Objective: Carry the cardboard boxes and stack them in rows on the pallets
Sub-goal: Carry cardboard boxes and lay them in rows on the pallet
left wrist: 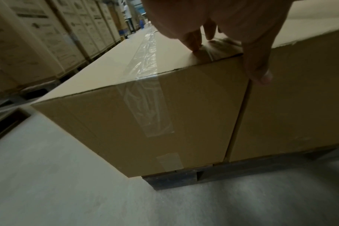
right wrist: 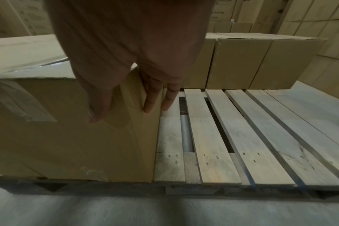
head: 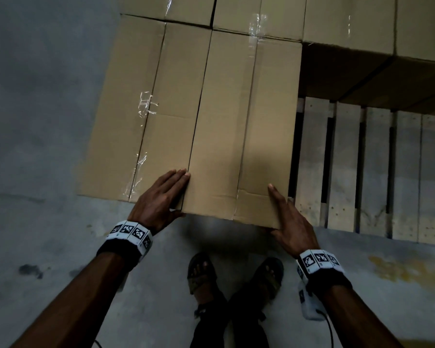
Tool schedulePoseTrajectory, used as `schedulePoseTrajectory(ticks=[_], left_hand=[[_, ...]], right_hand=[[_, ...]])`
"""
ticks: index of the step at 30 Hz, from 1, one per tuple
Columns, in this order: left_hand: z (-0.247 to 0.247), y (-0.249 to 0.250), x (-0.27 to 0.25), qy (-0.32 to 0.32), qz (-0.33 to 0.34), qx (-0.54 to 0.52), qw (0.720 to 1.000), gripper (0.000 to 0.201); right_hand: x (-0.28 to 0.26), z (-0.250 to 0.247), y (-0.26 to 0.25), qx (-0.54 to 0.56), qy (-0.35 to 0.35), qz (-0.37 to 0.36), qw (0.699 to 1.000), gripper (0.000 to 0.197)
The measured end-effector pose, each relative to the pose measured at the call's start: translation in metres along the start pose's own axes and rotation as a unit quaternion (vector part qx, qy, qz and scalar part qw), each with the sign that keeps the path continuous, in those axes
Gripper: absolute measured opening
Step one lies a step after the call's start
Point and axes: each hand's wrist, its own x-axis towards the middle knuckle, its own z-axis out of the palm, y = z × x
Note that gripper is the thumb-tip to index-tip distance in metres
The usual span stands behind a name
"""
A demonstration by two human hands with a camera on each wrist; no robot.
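Note:
Two long brown cardboard boxes lie side by side on a wooden pallet (head: 374, 172). My left hand (head: 158, 197) rests flat on the near right corner of the left box (head: 136, 121), fingers straight along the seam. The thumb (left wrist: 259, 68) hangs over the front edge between the boxes. My right hand (head: 291, 219) straddles the near right corner of the right box (head: 236, 134), one finger lying on its top. In the right wrist view its thumb (right wrist: 99, 104) presses that box's (right wrist: 68, 137) front face and its straight fingers (right wrist: 151, 94) lie along the side.
Bare pallet slats (right wrist: 242, 145) stretch to the right of the boxes. More boxes (head: 349, 21) stand at the back of the pallet. Tall stacks of printed cartons (left wrist: 39, 45) line the left. My sandalled feet (head: 236, 277) stand on grey concrete floor just before the pallet's edge.

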Motion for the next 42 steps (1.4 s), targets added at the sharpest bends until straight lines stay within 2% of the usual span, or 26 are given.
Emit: schedulePoseTrajectory(ticks=[4, 9, 14, 17, 19, 24, 27, 30, 36, 42], left_hand=[[0.000, 0.002, -0.003, -0.003, -0.038, -0.047, 0.998, 0.118], [0.001, 0.013, -0.002, -0.023, -0.080, -0.049, 0.995, 0.118], [-0.007, 0.045, -0.017, -0.016, -0.135, -0.065, 0.989, 0.111], [-0.028, 0.077, -0.036, -0.037, -0.167, -0.093, 0.981, 0.106], [-0.054, 0.105, -0.047, -0.052, -0.170, -0.123, 0.976, 0.098], [-0.156, 0.174, -0.074, -0.081, -0.162, -0.180, 0.967, 0.077], [-0.213, 0.207, -0.092, -0.099, -0.196, -0.209, 0.953, 0.074], [-0.266, 0.235, -0.116, -0.121, -0.191, -0.217, 0.950, 0.074], [-0.351, 0.245, -0.164, -0.055, -0.182, -0.216, 0.958, 0.073], [-0.410, 0.198, -0.211, -0.008, -0.172, -0.192, 0.966, 0.071]], right_hand=[[0.000, 0.001, -0.005, 0.006, 0.005, 0.004, 1.000, 0.126], [-0.006, 0.000, -0.012, 0.005, 0.004, 0.024, 1.000, 0.122], [-0.023, -0.001, -0.017, -0.007, 0.011, 0.052, 0.999, 0.119], [-0.042, -0.014, -0.026, -0.032, -0.002, 0.051, 0.998, 0.116], [-0.059, -0.030, -0.040, -0.042, -0.016, 0.038, 0.998, 0.109], [-0.115, -0.100, -0.100, -0.049, -0.020, 0.008, 0.999, 0.093], [-0.152, -0.142, -0.135, -0.015, -0.017, 0.025, 0.999, 0.087], [-0.189, -0.183, -0.169, 0.009, -0.001, -0.020, 1.000, 0.081], [-0.238, -0.250, -0.246, 0.003, 0.040, -0.094, 0.995, 0.068], [-0.256, -0.265, -0.338, -0.036, 0.037, -0.190, 0.980, 0.059]])
